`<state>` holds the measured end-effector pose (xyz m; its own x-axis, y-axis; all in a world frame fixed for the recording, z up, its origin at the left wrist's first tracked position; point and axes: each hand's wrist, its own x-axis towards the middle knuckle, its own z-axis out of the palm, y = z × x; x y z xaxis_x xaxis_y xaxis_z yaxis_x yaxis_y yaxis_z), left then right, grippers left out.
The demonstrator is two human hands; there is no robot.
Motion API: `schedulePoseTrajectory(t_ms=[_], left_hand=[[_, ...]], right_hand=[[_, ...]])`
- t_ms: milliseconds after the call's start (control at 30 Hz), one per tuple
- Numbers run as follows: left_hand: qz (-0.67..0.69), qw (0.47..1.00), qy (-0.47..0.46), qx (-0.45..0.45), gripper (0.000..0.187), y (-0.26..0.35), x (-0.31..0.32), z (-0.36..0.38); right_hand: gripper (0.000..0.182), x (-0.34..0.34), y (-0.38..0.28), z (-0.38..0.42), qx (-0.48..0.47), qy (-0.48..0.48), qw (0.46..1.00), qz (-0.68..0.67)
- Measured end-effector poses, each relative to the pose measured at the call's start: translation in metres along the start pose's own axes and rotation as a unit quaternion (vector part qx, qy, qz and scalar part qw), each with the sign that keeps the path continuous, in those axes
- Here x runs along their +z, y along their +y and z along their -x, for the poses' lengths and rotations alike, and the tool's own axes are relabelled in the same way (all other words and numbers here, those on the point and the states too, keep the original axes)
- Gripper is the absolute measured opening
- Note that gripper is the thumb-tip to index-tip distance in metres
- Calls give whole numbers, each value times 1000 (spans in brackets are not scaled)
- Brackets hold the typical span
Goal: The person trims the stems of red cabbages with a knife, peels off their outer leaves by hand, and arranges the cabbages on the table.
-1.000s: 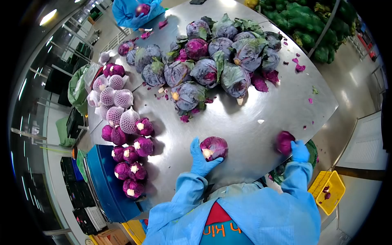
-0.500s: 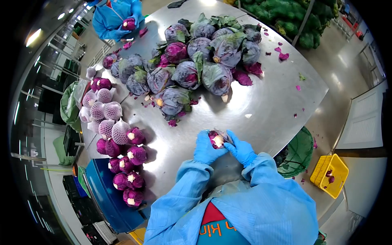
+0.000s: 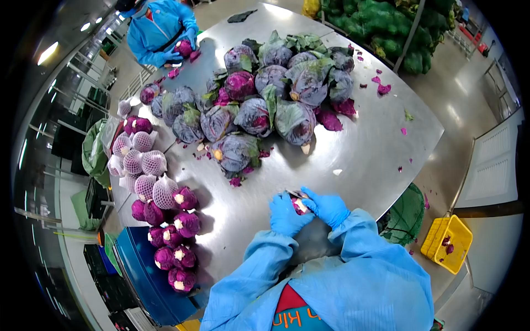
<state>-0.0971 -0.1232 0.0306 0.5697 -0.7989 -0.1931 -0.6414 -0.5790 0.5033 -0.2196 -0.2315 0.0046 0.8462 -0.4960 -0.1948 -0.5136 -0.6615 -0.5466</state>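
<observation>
Head view: one red cabbage [image 3: 300,206] is located between the gloved hands, over the near part of the steel table [image 3: 364,165]. The left hand [image 3: 289,215] is wrapped around its left side and grips it, apparently serving as the steadying support. The right hand [image 3: 327,208] meets the opposite side with bent fingers; whether it is closed on the cabbage or on the thin object [image 3: 296,193] beside it cannot be told. The pale stem end faces up, which likely keeps that area visible and reachable.

Untrimmed cabbages [image 3: 295,124] are heaped beyond the hands, presumably as stock within reach of both the wearer and the co-worker [image 3: 160,33] at the far left. Bare purple heads [image 3: 187,224] stand in a cluster at the left, mostly with pale stem ends showing, adjoining the net-sleeved heads [image 3: 164,192]; this grouping probably separates units by condition. A green mesh bag [image 3: 407,218] sits below the right table edge, conveniently placed for loose leaves.
</observation>
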Motion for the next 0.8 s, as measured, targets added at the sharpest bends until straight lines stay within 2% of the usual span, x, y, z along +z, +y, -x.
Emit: schedulePoseTrajectory(t_ms=[100, 200, 267, 400, 433, 467, 567, 600, 700, 767, 800], left_hand=[[-12, 1000, 11, -15, 93, 11, 2, 5], [-8, 999, 16, -34, 95, 15, 1, 7], [-5, 1000, 13, -26, 96, 11, 1, 5], [25, 997, -21, -67, 92, 26, -16, 5], [18, 999, -12, -49, 92, 23, -15, 4], [11, 999, -4, -30, 92, 18, -10, 3], [9, 999, 22, 44, 91, 9, -8, 16], [11, 997, 31, 72, 91, 3, -8, 23], [165, 966, 69, 186, 100, -40, 7, 43], [342, 929, 75, 124, 105, -69, 27, 56], [347, 931, 86, 71, 107, -75, 26, 62]], right_hand=[[54, -8, -3, 0, 99, -55, 993, -45], [48, 8, 8, -2, 84, 9, 984, -155], [47, 9, 9, -8, 96, 4, 981, -168], [48, -3, 5, -23, 127, -14, 966, -225], [48, -7, 2, -24, 128, -16, 965, -227], [45, -5, 2, -27, 135, 8, 972, -191], [46, 3, 35, -40, 130, -2, 990, -48], [43, 17, 55, -38, 133, 14, 986, -99], [44, 36, 84, -18, 171, 49, 978, -105], [43, 14, 78, 8, 253, 92, 958, -97], [42, 8, 91, 21, 277, 129, 947, -99]])
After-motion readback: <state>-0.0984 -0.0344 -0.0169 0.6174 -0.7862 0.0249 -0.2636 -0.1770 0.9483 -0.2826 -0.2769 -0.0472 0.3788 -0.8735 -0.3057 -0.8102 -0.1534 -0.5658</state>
